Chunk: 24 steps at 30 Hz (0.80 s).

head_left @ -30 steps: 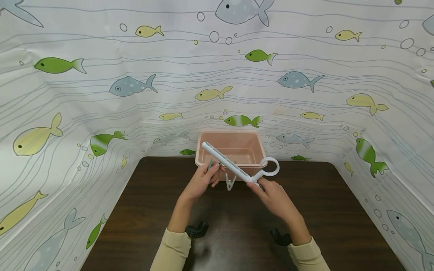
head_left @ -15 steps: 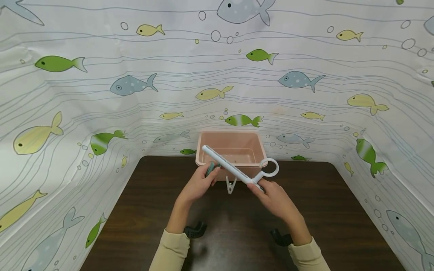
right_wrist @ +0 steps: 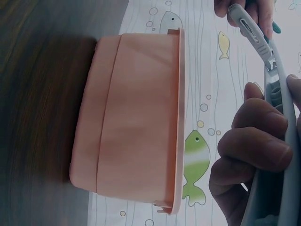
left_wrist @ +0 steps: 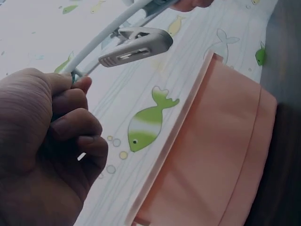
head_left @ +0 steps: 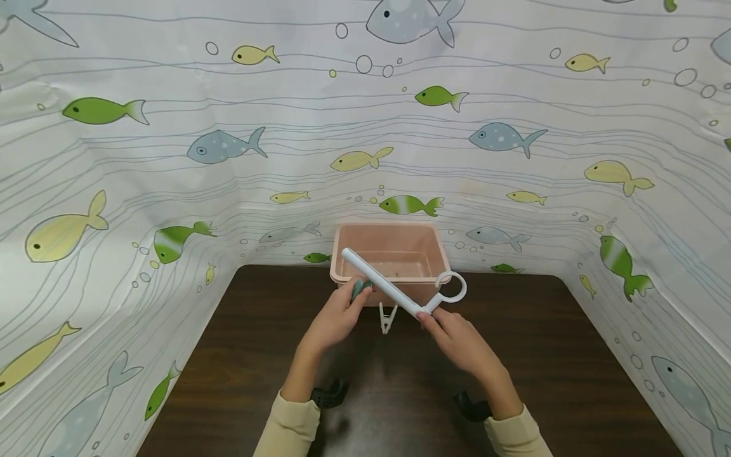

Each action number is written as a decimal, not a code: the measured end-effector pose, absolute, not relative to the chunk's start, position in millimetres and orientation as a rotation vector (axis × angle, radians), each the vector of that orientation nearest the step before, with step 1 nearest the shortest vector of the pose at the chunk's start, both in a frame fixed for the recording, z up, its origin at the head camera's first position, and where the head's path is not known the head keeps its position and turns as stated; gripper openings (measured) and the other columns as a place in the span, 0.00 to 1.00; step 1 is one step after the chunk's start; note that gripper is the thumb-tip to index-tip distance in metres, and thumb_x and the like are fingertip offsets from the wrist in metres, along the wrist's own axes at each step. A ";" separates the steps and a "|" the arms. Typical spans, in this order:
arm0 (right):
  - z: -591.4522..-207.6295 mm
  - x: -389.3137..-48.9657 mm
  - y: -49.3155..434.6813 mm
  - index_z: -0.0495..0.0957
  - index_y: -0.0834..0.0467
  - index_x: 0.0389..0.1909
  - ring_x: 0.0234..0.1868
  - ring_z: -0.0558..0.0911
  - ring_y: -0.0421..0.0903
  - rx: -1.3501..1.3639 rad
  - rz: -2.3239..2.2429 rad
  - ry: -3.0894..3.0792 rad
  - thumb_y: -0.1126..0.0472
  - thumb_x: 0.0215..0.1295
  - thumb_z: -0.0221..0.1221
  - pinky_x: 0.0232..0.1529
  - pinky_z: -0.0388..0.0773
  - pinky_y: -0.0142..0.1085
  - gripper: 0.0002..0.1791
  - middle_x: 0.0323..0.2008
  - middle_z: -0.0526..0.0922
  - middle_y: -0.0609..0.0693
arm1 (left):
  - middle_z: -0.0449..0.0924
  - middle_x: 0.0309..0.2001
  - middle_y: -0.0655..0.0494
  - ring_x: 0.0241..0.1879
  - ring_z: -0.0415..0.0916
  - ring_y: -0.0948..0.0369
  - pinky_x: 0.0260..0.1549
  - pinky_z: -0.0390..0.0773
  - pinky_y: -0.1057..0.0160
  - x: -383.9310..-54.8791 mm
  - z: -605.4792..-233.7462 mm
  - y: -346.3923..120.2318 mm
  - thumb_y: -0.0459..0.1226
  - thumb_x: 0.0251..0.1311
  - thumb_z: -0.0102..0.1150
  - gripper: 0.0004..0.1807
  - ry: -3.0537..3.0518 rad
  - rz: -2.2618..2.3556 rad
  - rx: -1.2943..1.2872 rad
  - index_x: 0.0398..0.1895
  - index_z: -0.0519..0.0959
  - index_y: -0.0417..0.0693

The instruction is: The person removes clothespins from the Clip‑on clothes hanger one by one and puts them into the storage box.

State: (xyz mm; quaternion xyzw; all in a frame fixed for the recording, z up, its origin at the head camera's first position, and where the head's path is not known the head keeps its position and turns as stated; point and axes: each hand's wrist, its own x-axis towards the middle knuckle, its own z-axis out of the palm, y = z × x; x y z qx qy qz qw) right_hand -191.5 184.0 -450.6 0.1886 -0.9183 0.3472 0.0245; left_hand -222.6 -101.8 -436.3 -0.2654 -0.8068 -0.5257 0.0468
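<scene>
A white clip hanger (head_left: 384, 282) with a round hook (head_left: 464, 289) is held slanting in front of the pink bin. My right hand (head_left: 459, 339) grips its bar near the base of the hook, fingers curled round it in the right wrist view. At the bar's other half, my left hand (head_left: 335, 317) pinches a teal clip (head_left: 358, 289) between thumb and fingers; most of that clip is hidden by the hand in the left wrist view. Between the hands a white clip (left_wrist: 138, 46) dangles from the bar, with nothing in its jaws.
Behind the hanger, a pink plastic bin (head_left: 394, 238) stands on the dark wooden table (head_left: 263, 355) at its far edge. A white curtain (head_left: 308, 114) printed with fish surrounds the table on the far side and both sides.
The hanger has dipped slightly, and its white clip hangs lower. In the left hand, the teal clip has turned and shows more of its broad side. The right hand keeps its hold.
</scene>
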 end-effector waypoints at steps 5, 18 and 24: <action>-451.9 -191.8 184.4 0.80 0.50 0.39 0.23 0.65 0.35 0.602 1.132 -2.824 0.43 0.87 0.50 0.27 0.67 0.33 0.19 0.25 0.69 0.41 | 0.58 0.27 0.60 0.24 0.55 0.67 0.29 0.64 0.66 -219.2 -433.7 -100.8 0.43 0.86 0.48 0.14 -2.469 -1.480 -0.790 0.38 0.68 0.47; -453.1 -192.2 185.6 0.79 0.51 0.39 0.22 0.67 0.36 0.627 1.231 -2.818 0.43 0.87 0.49 0.26 0.66 0.34 0.20 0.26 0.71 0.43 | 0.75 0.28 0.60 0.25 0.70 0.64 0.28 0.72 0.62 -214.4 -434.3 -97.9 0.40 0.82 0.57 0.08 -2.487 -0.878 -0.695 0.54 0.76 0.46; -455.2 -192.9 186.7 0.79 0.51 0.39 0.22 0.66 0.36 0.650 1.292 -2.807 0.44 0.88 0.49 0.24 0.66 0.34 0.20 0.24 0.71 0.43 | 0.83 0.32 0.56 0.27 0.76 0.62 0.29 0.77 0.60 -213.7 -435.0 -97.2 0.37 0.78 0.62 0.08 -2.399 -0.730 -0.724 0.53 0.77 0.44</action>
